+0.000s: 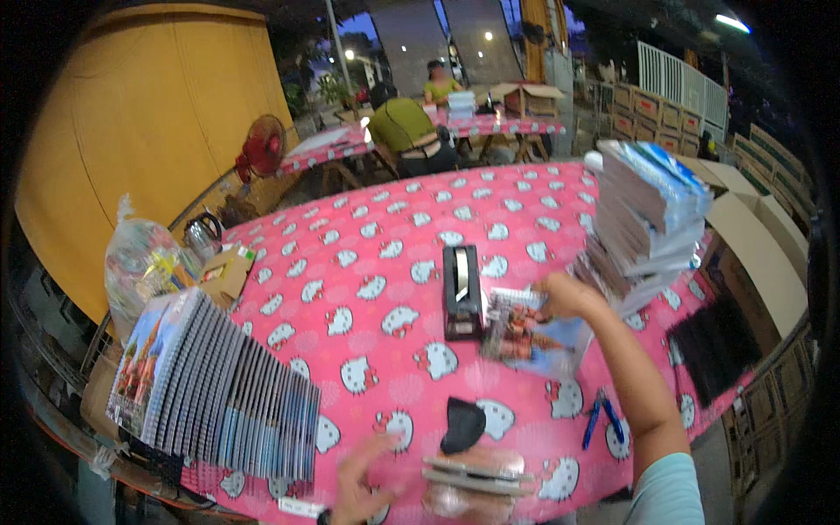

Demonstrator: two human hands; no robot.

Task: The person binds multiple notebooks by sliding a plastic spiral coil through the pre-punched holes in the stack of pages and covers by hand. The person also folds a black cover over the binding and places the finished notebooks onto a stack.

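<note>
My right hand (570,296) reaches across the table, its fingers bent down onto the upper edge of a notebook (529,339) with a castle-like picture on its cover. Just left of that notebook stands a black tape dispenser (461,306). My left hand (360,479), slightly blurred, hovers near the front edge with its fingers apart and nothing in them. To its right lie a blurred, pale brown banded object (477,483), whose kind I cannot make out, and a black half-round piece (462,425). Blue-handled pliers (604,418) rest below my right forearm.
Spiral-bound notebooks (219,385) form a leaning row at left, near a clear bag (149,262). A tall stack of books (643,227) stands at right beside an open carton (761,254) and a black bundle (717,341). Two people sit at a table farther back.
</note>
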